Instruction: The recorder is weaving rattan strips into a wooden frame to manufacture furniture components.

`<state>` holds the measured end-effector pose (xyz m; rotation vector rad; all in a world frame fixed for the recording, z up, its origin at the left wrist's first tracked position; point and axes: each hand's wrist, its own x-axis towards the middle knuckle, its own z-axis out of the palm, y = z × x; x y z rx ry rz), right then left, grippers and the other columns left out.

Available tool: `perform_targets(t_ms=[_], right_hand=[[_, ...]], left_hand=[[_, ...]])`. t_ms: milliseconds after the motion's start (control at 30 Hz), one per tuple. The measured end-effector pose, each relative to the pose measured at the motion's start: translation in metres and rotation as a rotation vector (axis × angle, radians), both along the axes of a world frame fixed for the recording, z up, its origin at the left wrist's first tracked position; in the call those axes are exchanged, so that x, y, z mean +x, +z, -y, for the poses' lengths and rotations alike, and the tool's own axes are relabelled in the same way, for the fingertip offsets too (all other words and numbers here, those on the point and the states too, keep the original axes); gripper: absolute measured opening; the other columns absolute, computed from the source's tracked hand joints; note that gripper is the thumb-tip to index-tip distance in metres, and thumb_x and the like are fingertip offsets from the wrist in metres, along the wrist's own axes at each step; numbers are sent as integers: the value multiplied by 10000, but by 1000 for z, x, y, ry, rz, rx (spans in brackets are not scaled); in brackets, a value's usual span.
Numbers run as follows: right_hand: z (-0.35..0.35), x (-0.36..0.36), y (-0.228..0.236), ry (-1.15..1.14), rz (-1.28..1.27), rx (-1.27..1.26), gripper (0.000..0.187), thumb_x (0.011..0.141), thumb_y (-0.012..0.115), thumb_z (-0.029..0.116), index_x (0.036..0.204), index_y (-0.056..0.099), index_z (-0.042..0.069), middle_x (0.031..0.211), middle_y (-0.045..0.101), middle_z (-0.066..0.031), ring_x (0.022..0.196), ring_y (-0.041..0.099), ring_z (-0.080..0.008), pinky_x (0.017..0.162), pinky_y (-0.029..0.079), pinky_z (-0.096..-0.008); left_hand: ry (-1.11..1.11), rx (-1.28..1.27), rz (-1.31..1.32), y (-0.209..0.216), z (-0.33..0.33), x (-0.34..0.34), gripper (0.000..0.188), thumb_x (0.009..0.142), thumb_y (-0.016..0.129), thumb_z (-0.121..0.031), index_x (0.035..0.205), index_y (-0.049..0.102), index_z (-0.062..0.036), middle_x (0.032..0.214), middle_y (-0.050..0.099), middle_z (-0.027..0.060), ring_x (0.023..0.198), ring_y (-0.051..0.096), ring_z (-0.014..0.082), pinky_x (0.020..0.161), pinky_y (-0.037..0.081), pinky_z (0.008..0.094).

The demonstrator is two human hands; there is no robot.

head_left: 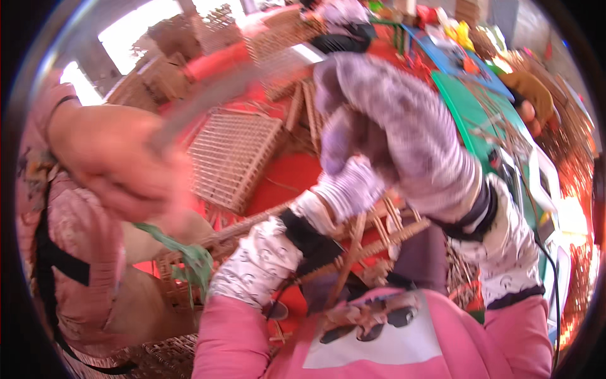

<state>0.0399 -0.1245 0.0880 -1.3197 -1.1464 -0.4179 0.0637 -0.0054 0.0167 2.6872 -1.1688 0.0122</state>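
Note:
My right hand [394, 120], in a striped, stained work glove, is raised in the middle with its fingers curled closed; what they hold, if anything, is hidden. Below and behind it is my left hand [350, 188], gloved in the same way, its fingers mostly out of sight. It is close above a woven wicker frame [385, 243] with crossed sticks in front of my lap. From a co-worker's bare hand [120, 161] at the left, a long dark strip-like thing [208, 104], smeared by motion, slants up toward my right fist. I cannot tell whether the two touch.
A flat woven panel [233, 158] lies on the red floor covering ahead. Green plastic ribbon [192, 262] hangs beside the co-worker's arm. A green board [464, 117] and a blue table [454, 60] stand right, with bundled wicker rods [571, 151] beyond. Another person sits at the back.

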Motion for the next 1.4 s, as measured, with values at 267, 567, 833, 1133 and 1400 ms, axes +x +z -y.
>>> perform_targets(t_ms=[267, 567, 833, 1133, 1400], right_hand=[[118, -27, -81, -440, -894, -138, 207, 906, 487, 188, 910, 550, -9, 726, 550, -25, 624, 553, -111, 560, 455, -220], [159, -18, -162, -1024, -23, -439, 158, 758, 637, 91, 903, 594, 46, 950, 576, -131, 857, 584, -287, 742, 478, -337], [157, 0, -173, -742, -257, -381, 265, 763, 641, 123, 1006, 575, 40, 961, 574, -149, 895, 564, -298, 778, 465, -336], [141, 66, -174, -917, 13, -479, 200, 802, 619, 193, 975, 606, 93, 916, 611, -93, 831, 597, -276, 729, 479, -335], [136, 65, -142, -816, 208, -257, 171, 811, 618, 181, 931, 612, 60, 834, 617, -100, 771, 605, -252, 675, 484, -311]], left_hand=[[-108, -365, 187, -62, 3, 21, 139, 801, 590, -162, 903, 634, -79, 942, 579, 97, 871, 578, 278, 728, 487, 353], [35, -575, -92, -56, 6, 6, 127, 855, 551, -75, 920, 610, 17, 875, 594, 98, 801, 589, 205, 713, 468, 281], [502, -932, -530, -19, 13, -31, 180, 836, 615, -173, 949, 666, -43, 806, 630, 19, 633, 542, 66, 538, 447, 214], [382, -1358, -497, -15, 20, -10, 255, 849, 598, -197, 1029, 614, -17, 813, 602, 15, 598, 515, 53, 503, 452, 186], [477, -1024, -502, -53, 6, 11, 206, 866, 564, -183, 988, 635, -33, 694, 569, -16, 535, 511, 41, 478, 450, 173]])
